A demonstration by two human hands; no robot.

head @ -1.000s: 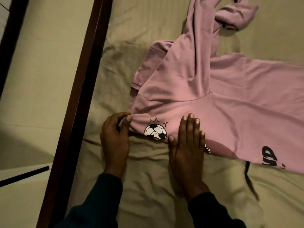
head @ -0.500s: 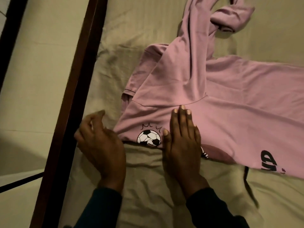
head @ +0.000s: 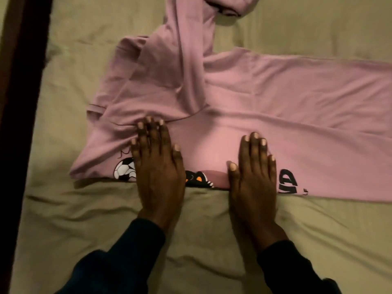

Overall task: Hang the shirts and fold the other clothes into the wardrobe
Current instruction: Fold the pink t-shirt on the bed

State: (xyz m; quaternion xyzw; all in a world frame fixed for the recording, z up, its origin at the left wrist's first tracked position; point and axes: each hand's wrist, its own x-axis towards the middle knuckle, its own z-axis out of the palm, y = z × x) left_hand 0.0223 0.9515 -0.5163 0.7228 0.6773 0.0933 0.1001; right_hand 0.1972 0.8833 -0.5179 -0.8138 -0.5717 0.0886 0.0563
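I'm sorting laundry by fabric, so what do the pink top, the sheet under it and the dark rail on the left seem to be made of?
Pink top: soft matte knit, probably cotton jersey; it drapes in smooth folds and carries a printed football.
Sheet: thin woven cloth, matte olive-tan, finely creased.
Dark rail: looks like dark-stained wood with a slight sheen, though the dim light leaves that open.

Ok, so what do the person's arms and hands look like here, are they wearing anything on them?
Both arms are covered by long dark sleeves, navy or near black in this dim light, ending at the wrists. The left hand and the right hand are bare: no gloves, and no rings or watch that I can see. The fingernails look short and unpainted.
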